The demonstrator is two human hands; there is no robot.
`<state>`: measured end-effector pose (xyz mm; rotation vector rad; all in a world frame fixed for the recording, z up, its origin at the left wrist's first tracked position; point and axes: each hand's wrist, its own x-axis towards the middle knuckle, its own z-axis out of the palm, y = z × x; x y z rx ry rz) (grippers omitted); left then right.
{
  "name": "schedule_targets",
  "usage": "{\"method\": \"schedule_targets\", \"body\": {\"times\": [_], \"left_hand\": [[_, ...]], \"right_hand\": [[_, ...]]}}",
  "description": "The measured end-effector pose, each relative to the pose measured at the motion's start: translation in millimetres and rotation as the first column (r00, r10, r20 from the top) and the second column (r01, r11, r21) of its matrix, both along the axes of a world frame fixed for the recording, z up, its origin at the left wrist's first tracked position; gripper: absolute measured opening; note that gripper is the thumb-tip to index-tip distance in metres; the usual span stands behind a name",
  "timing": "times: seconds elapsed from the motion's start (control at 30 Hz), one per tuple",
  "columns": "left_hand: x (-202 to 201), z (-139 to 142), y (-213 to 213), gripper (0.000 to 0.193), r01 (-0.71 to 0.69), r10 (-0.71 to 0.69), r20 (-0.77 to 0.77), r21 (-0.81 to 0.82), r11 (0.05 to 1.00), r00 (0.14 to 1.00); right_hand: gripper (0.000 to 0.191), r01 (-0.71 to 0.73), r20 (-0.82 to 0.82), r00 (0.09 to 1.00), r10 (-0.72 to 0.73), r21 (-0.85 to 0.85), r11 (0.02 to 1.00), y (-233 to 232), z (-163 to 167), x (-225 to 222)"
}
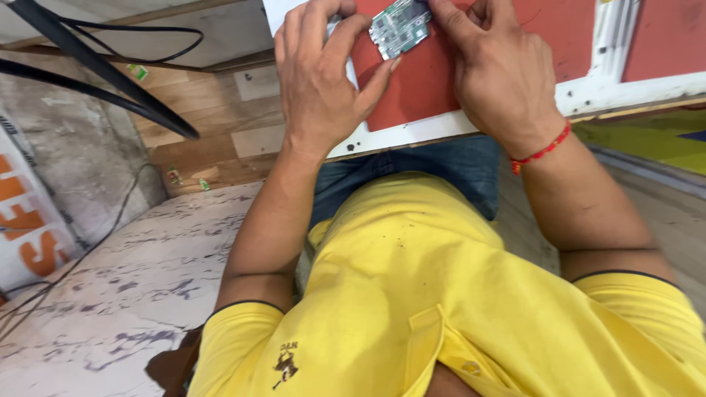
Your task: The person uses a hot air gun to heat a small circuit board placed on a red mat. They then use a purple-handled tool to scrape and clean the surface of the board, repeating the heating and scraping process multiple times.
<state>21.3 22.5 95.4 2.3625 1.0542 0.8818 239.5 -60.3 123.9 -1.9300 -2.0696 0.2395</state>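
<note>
Holding a small green circuit board (399,27) over a red mat (419,84), both hands pinch its edges. The left hand (323,81) has its grip clamped on the board's left edge, the right hand (500,70) on its right edge.

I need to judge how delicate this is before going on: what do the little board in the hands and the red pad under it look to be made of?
The small board looks like a rigid printed circuit board: green, matte, dotted with tiny silvery parts. The red mat looks like soft rubber or foam sheet, flat, matte, scuffed; which one is unclear. The left hand and right hand hold the board by its edges.
</note>
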Motion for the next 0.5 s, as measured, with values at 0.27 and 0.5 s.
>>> {"method": "schedule_targets", "body": {"times": [0.27, 0.5], "left_hand": [[2.7, 1.2, 2.6, 0.046, -0.018, 0.018, -0.013, -0.008, 1.0, 1.0], [4.8, 3.0, 2.4, 0.044, -0.031, 0.03, -0.032, -0.038, 0.999, 0.999]], "right_hand": [[0.058, -0.073, -0.044, 0.996, 0.072, -0.038, 0.997, 0.4, 10.6, -3.5], [0.057, -0.043, -0.086, 0.995, 0.043, 0.001, 0.999, 5.9, 5.7, -0.6]]}}
